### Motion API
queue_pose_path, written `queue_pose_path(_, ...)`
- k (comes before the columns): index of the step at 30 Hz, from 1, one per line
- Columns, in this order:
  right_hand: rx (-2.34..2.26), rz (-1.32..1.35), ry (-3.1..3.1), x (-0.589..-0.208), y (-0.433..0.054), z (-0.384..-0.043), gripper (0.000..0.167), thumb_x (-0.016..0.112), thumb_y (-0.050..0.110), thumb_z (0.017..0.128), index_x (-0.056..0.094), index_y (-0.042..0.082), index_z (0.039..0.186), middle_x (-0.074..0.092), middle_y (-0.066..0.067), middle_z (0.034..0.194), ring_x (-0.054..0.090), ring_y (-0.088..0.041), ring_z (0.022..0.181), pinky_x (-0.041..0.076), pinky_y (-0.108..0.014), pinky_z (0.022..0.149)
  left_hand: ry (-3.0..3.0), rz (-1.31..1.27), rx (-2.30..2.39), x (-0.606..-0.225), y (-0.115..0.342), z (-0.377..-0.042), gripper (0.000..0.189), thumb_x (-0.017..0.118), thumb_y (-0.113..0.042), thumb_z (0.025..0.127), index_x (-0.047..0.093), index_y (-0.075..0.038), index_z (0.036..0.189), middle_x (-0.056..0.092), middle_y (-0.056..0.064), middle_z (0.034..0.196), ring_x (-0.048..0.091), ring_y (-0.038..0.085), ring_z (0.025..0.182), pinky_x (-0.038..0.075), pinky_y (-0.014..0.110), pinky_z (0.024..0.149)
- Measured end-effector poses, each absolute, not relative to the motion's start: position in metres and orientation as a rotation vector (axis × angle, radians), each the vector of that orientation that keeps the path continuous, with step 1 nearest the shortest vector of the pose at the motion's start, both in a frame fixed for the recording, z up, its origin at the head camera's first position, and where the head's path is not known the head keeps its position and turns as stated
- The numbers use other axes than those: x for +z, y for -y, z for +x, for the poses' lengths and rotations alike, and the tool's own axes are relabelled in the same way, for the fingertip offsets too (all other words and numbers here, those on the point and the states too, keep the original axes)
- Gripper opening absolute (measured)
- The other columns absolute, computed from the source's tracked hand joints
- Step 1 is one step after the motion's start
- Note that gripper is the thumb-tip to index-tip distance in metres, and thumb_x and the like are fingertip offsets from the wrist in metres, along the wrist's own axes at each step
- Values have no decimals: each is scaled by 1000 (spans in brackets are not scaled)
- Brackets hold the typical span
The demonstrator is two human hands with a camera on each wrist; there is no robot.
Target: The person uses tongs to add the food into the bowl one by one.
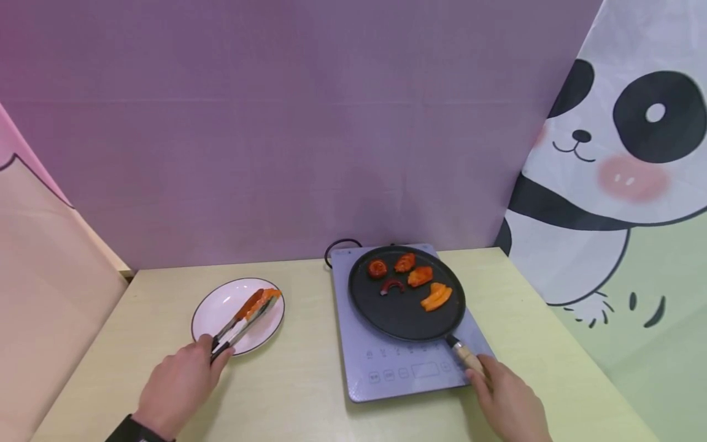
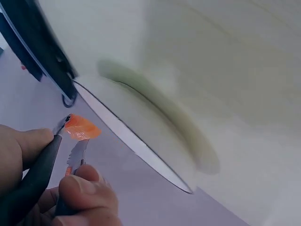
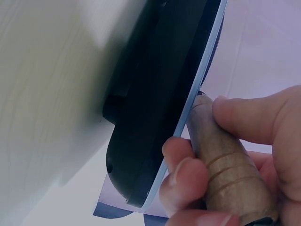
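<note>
My left hand (image 1: pixel 179 380) holds a pair of tongs (image 1: pixel 243 331) with dark grips, over the left part of the table. An orange piece of food (image 2: pixel 81 127) sits between the tongs' metal tips, which overlap the white dark-rimmed plate (image 1: pixel 212 310) in the head view. In the left wrist view the piece appears above the plate's edge. My right hand (image 1: pixel 510 399) grips the wooden handle (image 3: pixel 225 165) of a round black frying pan (image 1: pixel 386 319). The pan rests on a flat induction cooker (image 1: pixel 353 368). Inside the pan, orange slices (image 1: pixel 436 297) lie at the right.
The pan also bears a round red-brown piece (image 1: pixel 377 269), a curved dark red piece (image 1: pixel 393 286) and reddish-orange pieces (image 1: pixel 420 276). A black cord (image 1: pixel 327 253) loops behind the cooker. A purple backdrop (image 1: pixel 276 153) stands behind the pale table (image 1: pixel 298 380), and a panda-print sheet (image 1: pixel 574 258) at right.
</note>
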State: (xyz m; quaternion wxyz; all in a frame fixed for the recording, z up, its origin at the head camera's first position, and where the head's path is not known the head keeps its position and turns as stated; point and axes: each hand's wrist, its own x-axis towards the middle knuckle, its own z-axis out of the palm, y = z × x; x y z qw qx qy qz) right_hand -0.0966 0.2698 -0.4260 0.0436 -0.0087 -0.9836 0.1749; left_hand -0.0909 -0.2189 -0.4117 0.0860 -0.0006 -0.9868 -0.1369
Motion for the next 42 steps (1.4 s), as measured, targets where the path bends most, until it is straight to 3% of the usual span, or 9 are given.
queue_pose_path(11, 531, 15, 2942, -428, -270, -94, 19, 63, 28, 92, 60, 11, 101, 52, 2, 73, 46, -16, 60, 36, -36, 51, 2850, -121, -348, -403, 188, -86, 33, 67, -31, 89, 50, -3, 83, 41, 0, 55, 45, 20, 42, 34, 36, 38)
queue_pose_path(18, 541, 14, 2935, -427, -269, -94, 19, 64, 28, 92, 60, 11, 100, 52, 2, 72, 45, -16, 60, 35, -36, 50, 2825, -163, -359, -402, 173, -85, 34, 68, -34, 89, 49, -7, 80, 37, -3, 55, 37, 14, 43, 30, 31, 39)
queue_pose_path(32, 531, -15, 2975, -426, -270, -95, 20, 63, 29, 92, 60, 11, 102, 55, 0, 76, 46, -17, 61, 37, -36, 52, 2771, -268, -347, -400, 145, -83, 37, 71, -38, 85, 49, -10, 78, 36, -6, 58, 32, 11, 42, 29, 28, 40)
queue_pose_path(42, 538, 18, 2929, -428, -269, -95, 17, 64, 28, 91, 60, 13, 97, 52, 2, 71, 44, -16, 58, 35, -35, 50, 2776, -304, -368, -394, 125, -88, 36, 70, -41, 86, 51, -11, 78, 40, -6, 60, 37, 10, 47, 32, 28, 43)
